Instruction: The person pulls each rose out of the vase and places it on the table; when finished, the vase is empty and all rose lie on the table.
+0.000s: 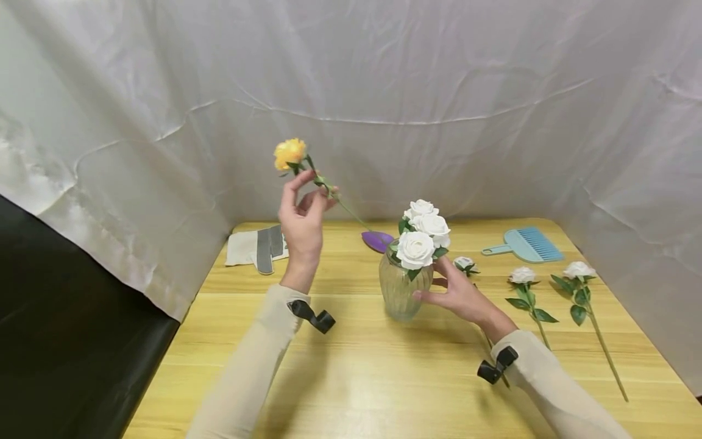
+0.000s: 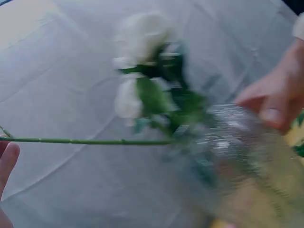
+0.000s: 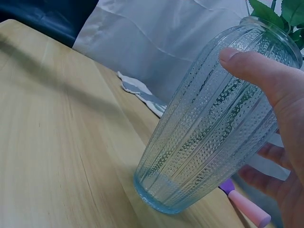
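Observation:
My left hand pinches the green stem of a yellow flower close below its bloom, raised over the back of the table. The stem slants down to the right, its lower end overlapping the vase's mouth in the left wrist view. My right hand grips the side of a ribbed clear glass vase, thumb in front and fingers behind. White roses with green leaves fill the vase's mouth. Seen from the right wrist, the vase's base is at the wooden tabletop.
Three loose white roses lie to the right, one partly behind my right arm. A light blue brush lies behind them. At the back sits a purple trowel with a pink handle. A white and grey cloth item lies back left.

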`<action>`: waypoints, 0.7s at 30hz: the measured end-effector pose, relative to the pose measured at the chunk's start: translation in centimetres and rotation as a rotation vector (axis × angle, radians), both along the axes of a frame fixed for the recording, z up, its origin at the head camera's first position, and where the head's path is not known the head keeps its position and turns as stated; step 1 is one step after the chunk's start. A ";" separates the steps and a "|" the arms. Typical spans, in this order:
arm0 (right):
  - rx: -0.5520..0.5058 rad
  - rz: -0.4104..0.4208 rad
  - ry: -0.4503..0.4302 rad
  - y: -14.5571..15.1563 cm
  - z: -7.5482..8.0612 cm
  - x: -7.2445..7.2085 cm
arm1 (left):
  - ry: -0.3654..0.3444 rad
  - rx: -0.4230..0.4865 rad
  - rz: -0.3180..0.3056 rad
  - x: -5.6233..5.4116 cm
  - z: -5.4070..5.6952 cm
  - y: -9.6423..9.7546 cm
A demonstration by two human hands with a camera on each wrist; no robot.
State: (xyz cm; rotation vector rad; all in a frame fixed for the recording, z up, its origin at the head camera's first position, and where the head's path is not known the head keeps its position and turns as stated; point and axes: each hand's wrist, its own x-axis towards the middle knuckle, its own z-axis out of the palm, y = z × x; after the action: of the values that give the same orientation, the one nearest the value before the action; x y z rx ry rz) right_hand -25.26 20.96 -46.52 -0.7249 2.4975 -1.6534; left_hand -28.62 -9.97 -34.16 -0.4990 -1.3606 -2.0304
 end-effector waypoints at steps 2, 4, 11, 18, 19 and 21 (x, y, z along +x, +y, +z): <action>-0.002 -0.001 0.000 0.0 0.0 0.0 | 0.026 0.030 0.032 -0.2 0.7 -1.2; -0.003 0.003 -0.001 0.0 0.1 0.1 | 0.048 0.031 0.059 -0.4 1.4 -2.6; -0.006 0.013 0.010 0.0 0.1 -0.1 | 0.014 -0.087 0.110 -0.4 1.3 -7.3; -0.012 0.016 0.012 -0.2 0.2 -0.3 | -0.203 -0.224 0.145 -0.6 -3.0 -12.0; -0.013 0.020 0.012 -0.2 0.2 -0.3 | -0.235 -0.232 0.151 -0.5 -3.8 -12.8; -0.015 0.022 0.012 -0.3 0.2 -0.3 | -0.293 -0.248 0.167 -0.3 -5.3 -14.4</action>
State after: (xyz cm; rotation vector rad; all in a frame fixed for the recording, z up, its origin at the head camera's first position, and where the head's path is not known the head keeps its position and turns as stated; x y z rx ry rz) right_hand -25.54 20.64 -46.33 -0.7633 2.4785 -1.6674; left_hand -28.88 -24.42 -39.45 -0.1865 -1.7807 -1.8603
